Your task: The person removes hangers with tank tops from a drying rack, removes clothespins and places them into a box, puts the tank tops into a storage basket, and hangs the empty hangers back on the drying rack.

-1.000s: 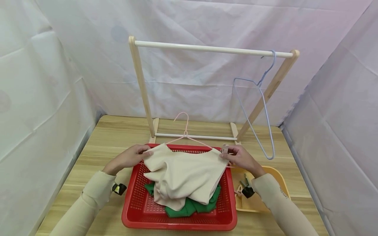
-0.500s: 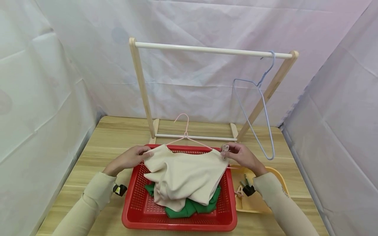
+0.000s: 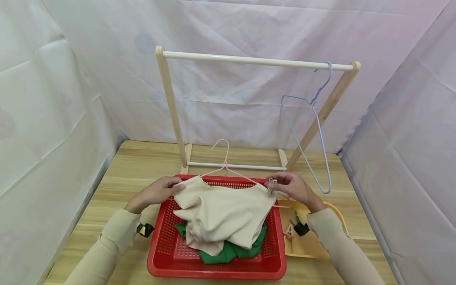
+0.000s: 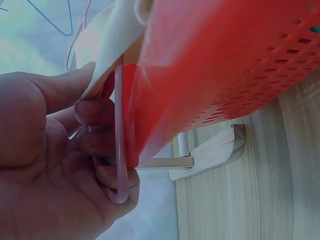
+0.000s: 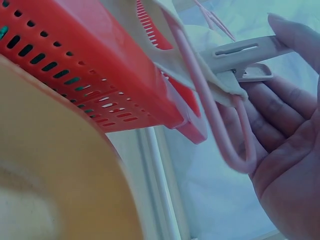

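Observation:
A cream shirt point(image 3: 224, 206) lies over the red basket with a pink hanger point(image 3: 225, 164) inside it, the hook sticking out past the neckline. My left hand point(image 3: 158, 192) pinches the left shoulder between thumb and fingers; in the left wrist view, the hanger's end point(image 4: 120, 150) passes against the curled fingers. At the right shoulder a pale clothespin point(image 5: 235, 55) clips the cloth near the hanger's end. My right hand point(image 3: 293, 188) has its thumb at one handle of this clothespin and fingers behind the other. Part of the hanger is hidden inside the shirt.
Green cloth point(image 3: 231, 251) lies under the shirt in the red basket point(image 3: 154, 253). Right of it stands a yellow tray point(image 3: 313, 245) with several clothespins point(image 3: 288, 231). Behind is a wooden rack with a white rail point(image 3: 249, 60), from which a blue hanger point(image 3: 322, 134) hangs.
The clothespin at the right shoulder has turned and moved slightly toward me, and the right fingers have spread a little. The hanger hook has shifted slightly right; the left hand stays put.

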Action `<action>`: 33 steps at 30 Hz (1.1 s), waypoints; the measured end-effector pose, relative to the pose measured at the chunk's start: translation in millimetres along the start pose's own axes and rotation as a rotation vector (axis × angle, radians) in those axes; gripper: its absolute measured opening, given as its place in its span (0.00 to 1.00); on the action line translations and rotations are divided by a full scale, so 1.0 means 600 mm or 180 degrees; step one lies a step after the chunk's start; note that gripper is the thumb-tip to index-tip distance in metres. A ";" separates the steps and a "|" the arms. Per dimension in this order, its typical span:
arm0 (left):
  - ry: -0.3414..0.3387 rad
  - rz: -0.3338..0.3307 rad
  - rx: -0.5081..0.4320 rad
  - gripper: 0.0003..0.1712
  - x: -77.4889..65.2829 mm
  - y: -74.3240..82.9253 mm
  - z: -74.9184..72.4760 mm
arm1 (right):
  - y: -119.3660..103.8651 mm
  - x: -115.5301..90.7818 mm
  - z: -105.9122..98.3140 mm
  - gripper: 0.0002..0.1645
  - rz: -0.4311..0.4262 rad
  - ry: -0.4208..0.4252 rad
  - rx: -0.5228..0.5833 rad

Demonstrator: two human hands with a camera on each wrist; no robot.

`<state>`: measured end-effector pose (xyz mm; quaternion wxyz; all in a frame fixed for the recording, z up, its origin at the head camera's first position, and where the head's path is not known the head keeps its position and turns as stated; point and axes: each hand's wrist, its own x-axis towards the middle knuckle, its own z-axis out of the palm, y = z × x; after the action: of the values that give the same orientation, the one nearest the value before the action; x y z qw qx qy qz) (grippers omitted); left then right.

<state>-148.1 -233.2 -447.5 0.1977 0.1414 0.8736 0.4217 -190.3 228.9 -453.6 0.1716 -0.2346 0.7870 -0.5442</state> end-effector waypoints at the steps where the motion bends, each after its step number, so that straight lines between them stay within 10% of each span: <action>1: -0.0001 -0.0010 -0.0006 0.10 0.000 0.000 0.000 | 0.000 0.000 0.000 0.17 0.0006 -0.0002 0.0017; 33: 0.0011 -0.0079 -0.0126 0.09 -0.003 -0.003 0.000 | 0.001 0.002 0.001 0.12 -0.0197 0.0248 -0.0029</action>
<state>-146.3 -235.1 -448.7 0.2042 0.1259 0.8671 0.4366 -190.9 227.9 -454.6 0.1229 -0.2381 0.7879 -0.5544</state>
